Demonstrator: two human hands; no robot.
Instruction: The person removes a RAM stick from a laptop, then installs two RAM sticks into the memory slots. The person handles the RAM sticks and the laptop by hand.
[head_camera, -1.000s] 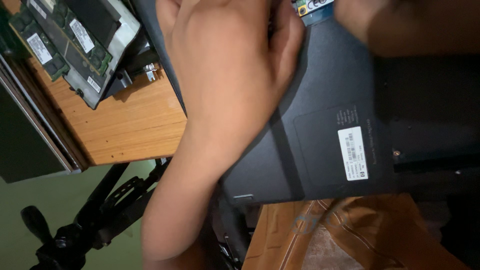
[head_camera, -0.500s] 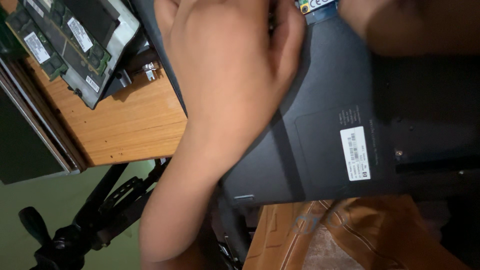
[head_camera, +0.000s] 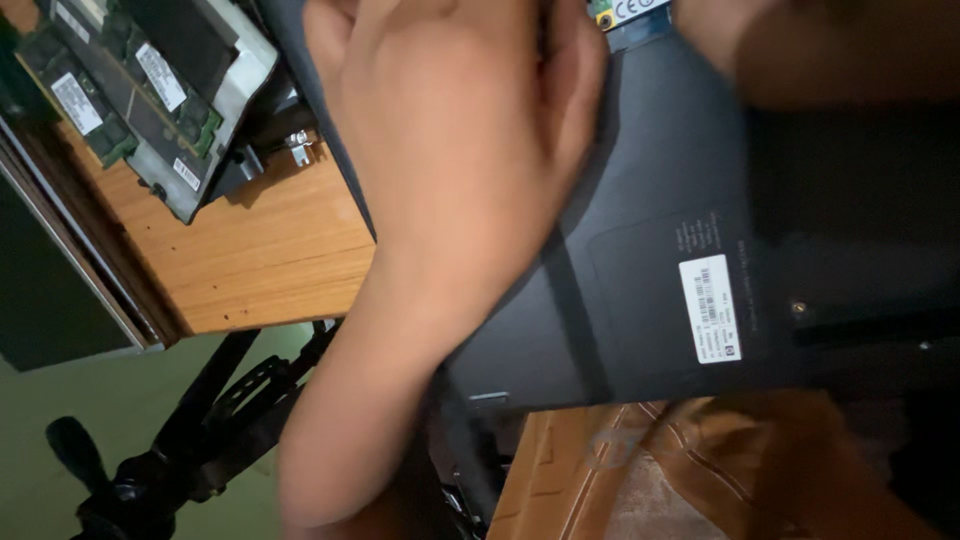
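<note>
wooden desk (head_camera: 270, 250) beneath; left hand (head_camera: 460, 150) flat, released, on dark overturned laptop (head_camera: 660, 270); right grip unclear.

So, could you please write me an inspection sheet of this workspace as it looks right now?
Surface: wooden table, bare patch at centre left.
Job's things: dark laptop lying underside up, white label on its base; a strip of circuit board shows at its top edge.
Clutter: opened device with green memory sticks at top left; small metal bracket beside it.
Hands: left hand flat on the laptop; right hand on its upper right, mostly out of frame.
Cables: nothing seen.
Surroundings: black tripod on a green floor; brown patterned fabric below the laptop.
</note>
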